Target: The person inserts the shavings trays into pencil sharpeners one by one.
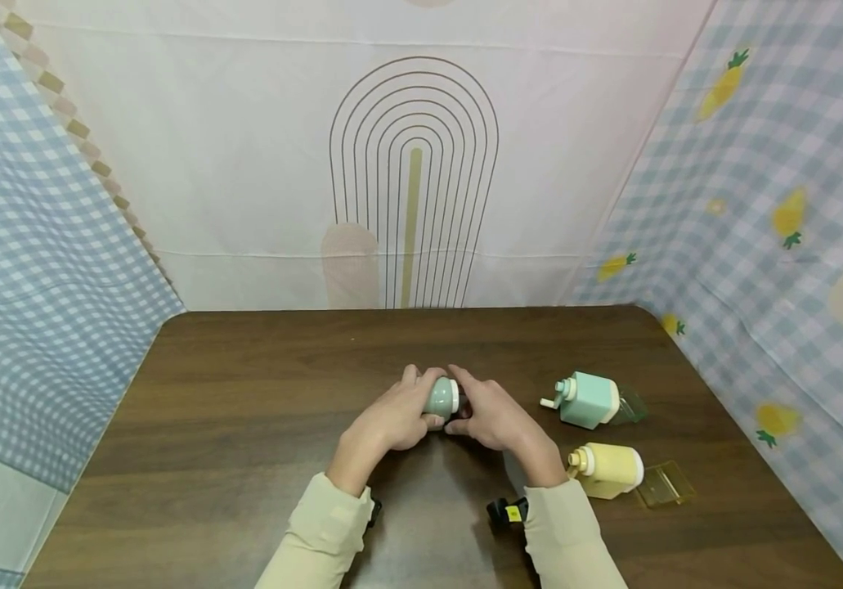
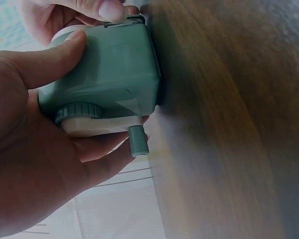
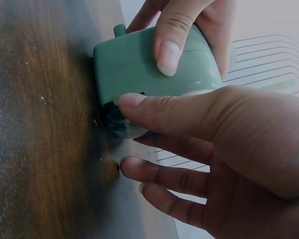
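Note:
A dark green hand-crank pencil sharpener (image 1: 439, 398) is between both hands at the middle of the table. My left hand (image 1: 395, 413) grips its body, thumb on one face and fingers round the other side. The crank handle (image 2: 138, 141) sticks out at the end near the left palm. At the opposite end, my right hand (image 1: 493, 413) pinches the dark see-through shavings drawer (image 3: 123, 127) between thumb and index finger. The other right fingers spread loosely below it. Part of the drawer is hidden behind the right thumb.
To the right lie a mint pencil sharpener (image 1: 589, 399) with a clear green drawer (image 1: 630, 405) at its end, and a yellow sharpener (image 1: 612, 469) with a clear yellow drawer (image 1: 665, 484). Fabric curtains (image 1: 244, 164) border the wooden table (image 1: 208, 458) at the back and sides.

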`<action>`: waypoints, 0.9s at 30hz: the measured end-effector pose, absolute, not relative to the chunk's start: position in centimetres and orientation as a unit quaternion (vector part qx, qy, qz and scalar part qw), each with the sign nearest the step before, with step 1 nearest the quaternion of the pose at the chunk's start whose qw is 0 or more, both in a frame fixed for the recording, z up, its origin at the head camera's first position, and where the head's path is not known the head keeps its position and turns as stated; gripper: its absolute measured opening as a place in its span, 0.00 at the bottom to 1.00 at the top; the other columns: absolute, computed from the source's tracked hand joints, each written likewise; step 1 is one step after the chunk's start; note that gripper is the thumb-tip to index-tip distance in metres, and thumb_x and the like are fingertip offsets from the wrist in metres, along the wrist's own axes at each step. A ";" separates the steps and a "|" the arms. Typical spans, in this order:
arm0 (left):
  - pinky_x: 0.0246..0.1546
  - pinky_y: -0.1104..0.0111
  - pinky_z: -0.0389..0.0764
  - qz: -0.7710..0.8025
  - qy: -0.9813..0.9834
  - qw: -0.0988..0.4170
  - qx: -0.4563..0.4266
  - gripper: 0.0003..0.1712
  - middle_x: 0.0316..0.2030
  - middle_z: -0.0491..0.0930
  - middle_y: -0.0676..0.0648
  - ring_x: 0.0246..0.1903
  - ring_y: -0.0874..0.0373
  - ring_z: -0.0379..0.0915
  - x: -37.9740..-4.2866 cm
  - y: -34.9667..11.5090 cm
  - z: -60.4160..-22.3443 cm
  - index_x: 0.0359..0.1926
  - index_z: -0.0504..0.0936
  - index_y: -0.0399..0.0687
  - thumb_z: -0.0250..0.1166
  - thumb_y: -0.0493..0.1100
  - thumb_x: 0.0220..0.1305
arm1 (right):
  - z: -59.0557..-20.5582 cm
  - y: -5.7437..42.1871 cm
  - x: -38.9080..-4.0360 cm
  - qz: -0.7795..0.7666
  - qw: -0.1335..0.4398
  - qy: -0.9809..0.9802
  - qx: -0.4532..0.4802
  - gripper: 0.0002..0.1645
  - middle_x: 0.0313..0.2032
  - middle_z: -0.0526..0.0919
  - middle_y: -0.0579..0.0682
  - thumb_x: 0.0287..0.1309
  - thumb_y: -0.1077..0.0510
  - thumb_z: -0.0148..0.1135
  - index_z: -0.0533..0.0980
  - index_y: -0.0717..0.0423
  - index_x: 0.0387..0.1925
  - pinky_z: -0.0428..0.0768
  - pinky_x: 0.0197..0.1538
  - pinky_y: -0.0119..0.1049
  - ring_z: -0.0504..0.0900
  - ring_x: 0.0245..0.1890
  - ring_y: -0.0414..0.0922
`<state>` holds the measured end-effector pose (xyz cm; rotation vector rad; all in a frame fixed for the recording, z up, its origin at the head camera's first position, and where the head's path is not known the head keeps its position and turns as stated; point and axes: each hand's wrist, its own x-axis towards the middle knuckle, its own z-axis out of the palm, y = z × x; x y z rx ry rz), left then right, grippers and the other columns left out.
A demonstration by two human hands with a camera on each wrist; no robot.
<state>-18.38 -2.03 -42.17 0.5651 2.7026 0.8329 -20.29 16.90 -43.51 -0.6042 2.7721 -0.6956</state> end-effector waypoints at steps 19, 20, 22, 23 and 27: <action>0.47 0.54 0.80 0.277 0.932 0.133 0.195 0.37 0.57 0.66 0.38 0.49 0.47 0.73 -18.4 -2.1 -42.0 0.77 0.58 0.56 0.64 0.47 0.73 | -43.7 16.6 -20.4 -0.243 0.099 0.941 -0.213 0.53 0.28 0.80 0.47 0.55 0.54 0.78 0.60 0.59 0.76 0.76 0.38 0.40 0.75 0.28 0.41; 0.47 0.54 0.80 0.276 0.932 0.133 0.195 0.37 0.57 0.66 0.38 0.49 0.47 0.73 -18.4 -2.1 -42.0 0.77 0.58 0.56 0.64 0.47 0.73 | -43.7 16.6 -20.4 -0.244 0.098 0.941 -0.214 0.52 0.29 0.80 0.47 0.55 0.54 0.78 0.61 0.58 0.75 0.76 0.37 0.40 0.75 0.28 0.41; 0.46 0.54 0.80 0.277 0.931 0.133 0.196 0.37 0.57 0.66 0.38 0.49 0.47 0.73 -18.4 -2.1 -42.1 0.77 0.58 0.57 0.64 0.47 0.73 | -43.8 16.6 -20.4 -0.245 0.097 0.941 -0.213 0.51 0.28 0.80 0.46 0.54 0.54 0.79 0.62 0.56 0.74 0.77 0.36 0.39 0.76 0.27 0.41; 0.46 0.54 0.80 0.278 0.931 0.133 0.197 0.37 0.57 0.66 0.38 0.49 0.47 0.73 -18.4 -2.1 -42.1 0.76 0.58 0.57 0.64 0.47 0.73 | -43.9 16.6 -20.4 -0.245 0.096 0.941 -0.213 0.50 0.28 0.80 0.46 0.54 0.53 0.79 0.63 0.55 0.74 0.77 0.36 0.39 0.76 0.27 0.41; 0.46 0.54 0.80 0.280 0.930 0.131 0.198 0.37 0.56 0.66 0.39 0.48 0.47 0.73 -18.4 -2.0 -42.0 0.76 0.58 0.58 0.64 0.47 0.73 | -44.0 16.7 -20.5 -0.248 0.096 0.940 -0.212 0.47 0.28 0.80 0.46 0.53 0.53 0.79 0.66 0.53 0.71 0.77 0.34 0.38 0.76 0.26 0.40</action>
